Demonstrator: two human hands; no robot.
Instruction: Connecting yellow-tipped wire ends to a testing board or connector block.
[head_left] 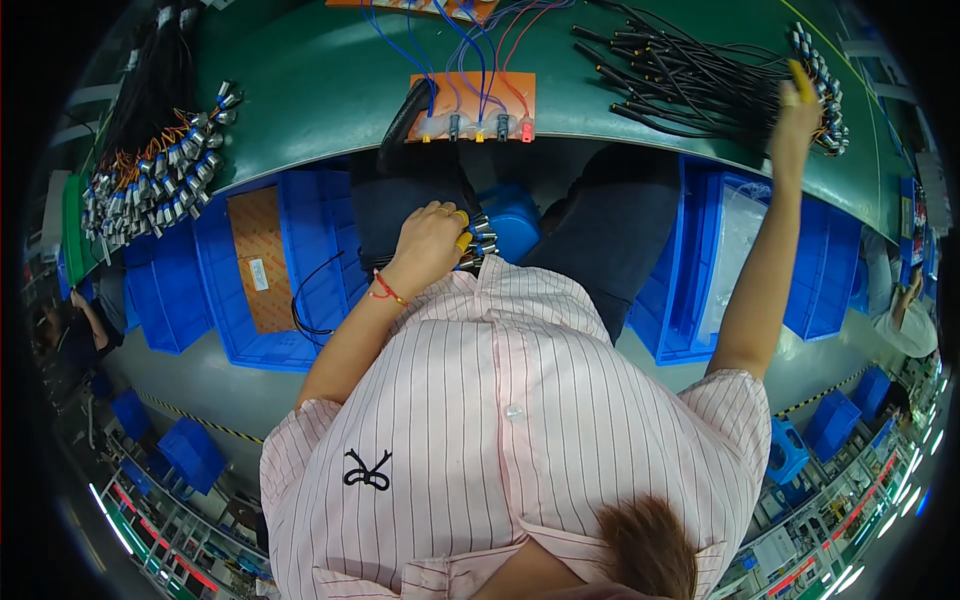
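My left hand (430, 240), with yellow covers on some fingertips, rests at my lap, closed around a small bunch of cables with silver and blue connector ends (482, 236). My right arm is stretched out to the far right of the bench. There my right hand (796, 118) is over a pile of black cables (680, 85), close to their silver connectors (830, 100). One yellow-covered finger of it points away from me; the other fingers are mostly hidden, so its grip does not show.
An orange board (470, 100) with clips and blue and red wires lies at the middle of the green bench (300, 90). Many silver-ended cables (160, 175) lie at the left. Blue bins (265, 345) stand below on both sides. Other people are at the far edges.
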